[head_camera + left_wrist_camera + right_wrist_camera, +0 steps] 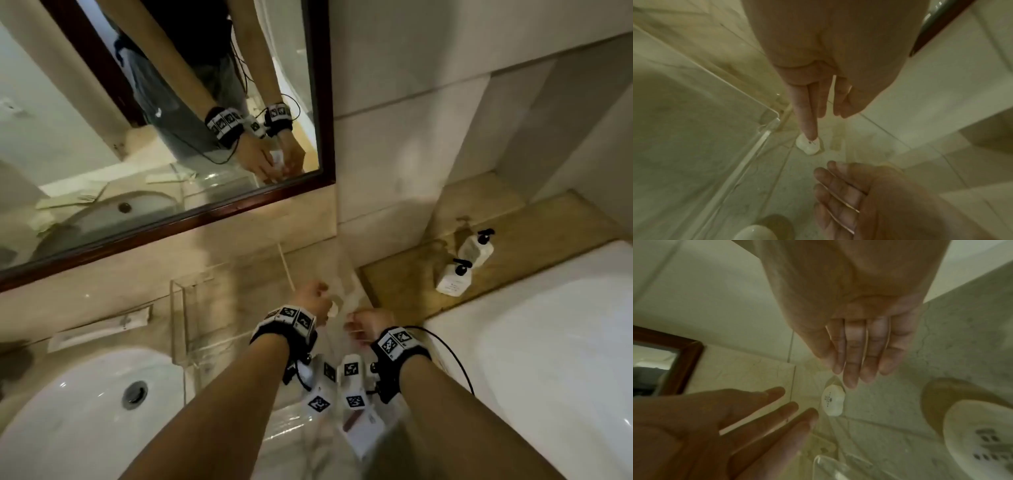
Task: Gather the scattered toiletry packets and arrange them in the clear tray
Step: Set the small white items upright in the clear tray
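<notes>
A small round white packet (pixel 809 145) lies on the marble counter, just past the corner of the clear tray (pixel 774 116); I cannot tell whether it is inside the tray. My left hand (pixel 824 123) is open and its straight index finger touches the packet's top. My right hand (pixel 855 374) hovers open just above the same packet (pixel 833 402), fingers straight and together. In the head view both hands (pixel 313 296) (pixel 366 323) meet at the tray's right end (pixel 178 308). A second round white packet (pixel 982 443) lies nearer my right wrist.
A long white packet (pixel 102 329) lies on the counter left of the tray, behind the white sink (pixel 85 411). A flat packet (pixel 363 425) lies under my wrists. Two pump bottles (pixel 462 263) stand on the ledge at right, beside the bathtub (pixel 548 342). A mirror (pixel 171 120) hangs behind.
</notes>
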